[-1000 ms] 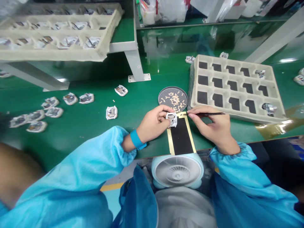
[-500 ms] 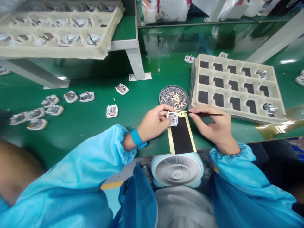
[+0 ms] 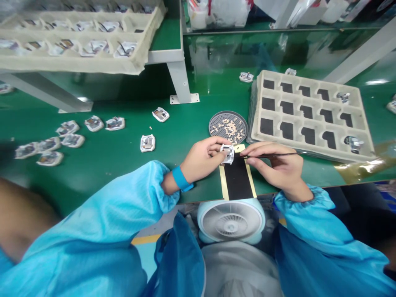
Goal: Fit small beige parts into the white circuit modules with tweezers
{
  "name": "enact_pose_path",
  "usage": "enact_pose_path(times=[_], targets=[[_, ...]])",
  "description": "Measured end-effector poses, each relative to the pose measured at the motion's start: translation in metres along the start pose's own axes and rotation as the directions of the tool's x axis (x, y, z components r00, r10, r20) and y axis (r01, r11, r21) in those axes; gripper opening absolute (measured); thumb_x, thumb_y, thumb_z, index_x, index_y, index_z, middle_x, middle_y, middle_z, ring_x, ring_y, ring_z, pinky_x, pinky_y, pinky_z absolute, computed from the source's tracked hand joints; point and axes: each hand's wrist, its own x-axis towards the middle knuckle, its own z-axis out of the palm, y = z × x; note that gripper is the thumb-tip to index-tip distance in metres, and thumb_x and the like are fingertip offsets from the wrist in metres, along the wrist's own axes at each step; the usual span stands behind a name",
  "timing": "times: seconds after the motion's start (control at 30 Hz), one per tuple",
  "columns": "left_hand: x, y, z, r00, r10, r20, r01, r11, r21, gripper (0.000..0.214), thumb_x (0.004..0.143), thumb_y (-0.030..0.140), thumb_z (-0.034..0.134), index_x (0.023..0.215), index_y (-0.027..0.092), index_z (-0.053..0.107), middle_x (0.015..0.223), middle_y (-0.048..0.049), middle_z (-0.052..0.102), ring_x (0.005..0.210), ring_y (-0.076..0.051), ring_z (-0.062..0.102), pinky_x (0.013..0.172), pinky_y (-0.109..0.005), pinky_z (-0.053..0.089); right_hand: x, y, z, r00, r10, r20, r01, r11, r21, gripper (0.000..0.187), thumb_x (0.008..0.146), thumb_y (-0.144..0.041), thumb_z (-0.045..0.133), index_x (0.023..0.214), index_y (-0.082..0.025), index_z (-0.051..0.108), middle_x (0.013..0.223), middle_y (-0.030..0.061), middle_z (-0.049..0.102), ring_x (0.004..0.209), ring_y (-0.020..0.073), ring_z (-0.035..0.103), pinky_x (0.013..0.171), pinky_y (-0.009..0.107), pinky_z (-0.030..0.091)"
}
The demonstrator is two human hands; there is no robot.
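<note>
- Glossy green tabletop spreads before us, with a raised shelf on a metal leg at upper left.
- Our left hand pinches a white case at its left side, holding it over the upper left part of a black pad.
- We see a small, squarish frame with rounded corners, its face turned up, with grey and dark parts inside, too fine to make out.
- Our right hand pinches a thin dark tool, its tip just beside the case; we cannot tell if they touch.
- Yellow tape borders the pad, which reaches our front edge, just above a round fan.
- Behind our hands, a round dish of tiny pale pieces and a moulded tray bound us closely.
- To our left, green surface runs widely between our sleeve and the loose cases; to our right, only a narrow strip separates hand and tray.
</note>
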Motion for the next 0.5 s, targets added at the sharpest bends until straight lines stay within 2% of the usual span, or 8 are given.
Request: enact_pose_path(times=[0.17,0.33,0.5], targets=[[-0.001,-0.001,0.001,1.0,0.013,-0.008,-0.013,0.999,0.035,0.034,0.081,0.016,0.07,0.114,0.013,0.07,0.092,-0.0079,0.077,0.065,-0.01,0.065,0.058,-0.019,0.047,0.0,0.0,0.001,1.0,0.016,0.016,-0.015,1.0,-0.02,0.025,0.084,-0.006,0.078,0.102,-0.024,0.076,0.102,0.0052,0.078,0.097,0.0237,0.076,0.088,0.042,0.065],[0.0,0.001,0.0,1.0,-0.001,-0.008,0.0,1.0,-0.012,0.033,0.083,0.019,0.072,0.115,0.012,0.071,0.093,-0.0097,0.077,0.07,-0.013,0.069,0.061,-0.022,0.052,-0.001,-0.003,0.004,0.993,0.111,-0.028,-0.108,0.989,0.104,0.017,0.087,-0.01,0.077,0.098,-0.024,0.074,0.099,0.004,0.079,0.095,0.022,0.077,0.08,0.036,0.068],[0.001,0.011,-0.006,0.996,-0.077,0.033,0.08,0.99,-0.114,0.032,0.082,0.023,0.076,0.112,0.011,0.073,0.086,-0.0079,0.077,0.067,-0.013,0.067,0.061,-0.022,0.054,0.001,-0.003,-0.002,0.983,0.182,-0.023,-0.174,0.964,0.201,0.009,0.089,-0.017,0.078,0.093,-0.022,0.072,0.096,0.0051,0.079,0.091,0.0212,0.078,0.071,0.032,0.068]])
